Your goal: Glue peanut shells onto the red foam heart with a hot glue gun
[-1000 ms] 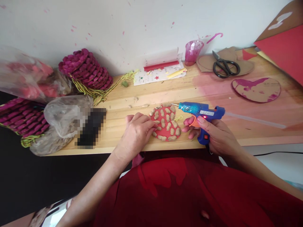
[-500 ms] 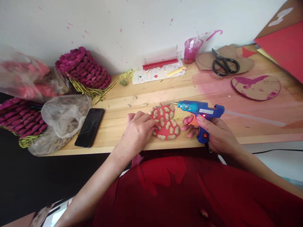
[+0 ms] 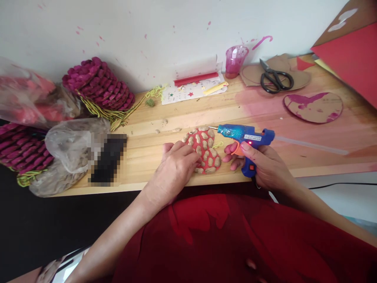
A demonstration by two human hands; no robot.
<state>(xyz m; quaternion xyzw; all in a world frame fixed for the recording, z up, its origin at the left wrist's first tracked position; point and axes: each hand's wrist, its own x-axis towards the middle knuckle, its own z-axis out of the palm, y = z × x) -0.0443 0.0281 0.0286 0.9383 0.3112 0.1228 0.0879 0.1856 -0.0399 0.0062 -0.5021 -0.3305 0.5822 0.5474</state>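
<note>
A red heart-shaped piece covered with several peanut shells lies near the table's front edge. My left hand rests over its left side, fingers bent and close together; whatever is under the fingertips is hidden. To the right, my right hand is wrapped round the handle of a blue glue gun. Its metal nozzle points left, over the upper right part of the heart. A yellow-green string loop sticks out at the heart's right side. Behind it lie a few loose shells.
Left are a blurred dark object, plastic bags and magenta shell bundles. Behind stand a pink cup and a paper sheet. Scissors, a cardboard heart and a glue stick lie right.
My left hand has shifted slightly right over the heart, covering more of its lower left part. The right hand still holds the glue gun; the whole view has shifted slightly.
</note>
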